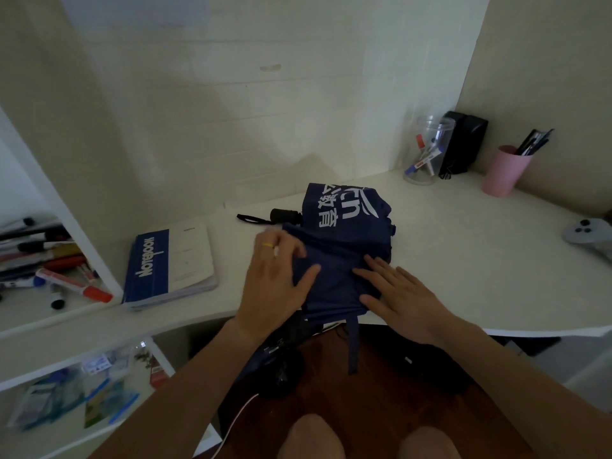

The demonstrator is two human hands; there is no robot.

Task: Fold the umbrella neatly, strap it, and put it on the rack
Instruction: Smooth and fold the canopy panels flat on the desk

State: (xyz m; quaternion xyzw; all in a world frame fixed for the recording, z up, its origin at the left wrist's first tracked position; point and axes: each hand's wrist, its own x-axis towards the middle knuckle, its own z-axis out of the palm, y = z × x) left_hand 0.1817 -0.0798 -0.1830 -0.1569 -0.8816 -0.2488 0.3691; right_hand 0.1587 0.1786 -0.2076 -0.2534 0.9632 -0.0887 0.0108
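While a blue notebook (169,266) lies just left of it and a clear marker jar (427,150) and pink pen cup (503,172) stand well back right, the navy umbrella (337,246) rests collapsed on the white worktop (463,260). The left hand (278,276) pinches a fabric fold; the right hand (400,293) presses flat, fingers spread. Its strap (353,346) dangles over the edge.

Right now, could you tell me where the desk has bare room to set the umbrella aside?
Bare desk lies right of the umbrella, between it, the pink cup and the grey controller. A narrower strip runs between the notebook and the left hand. The back corner is crowded by the clear jar and black box.
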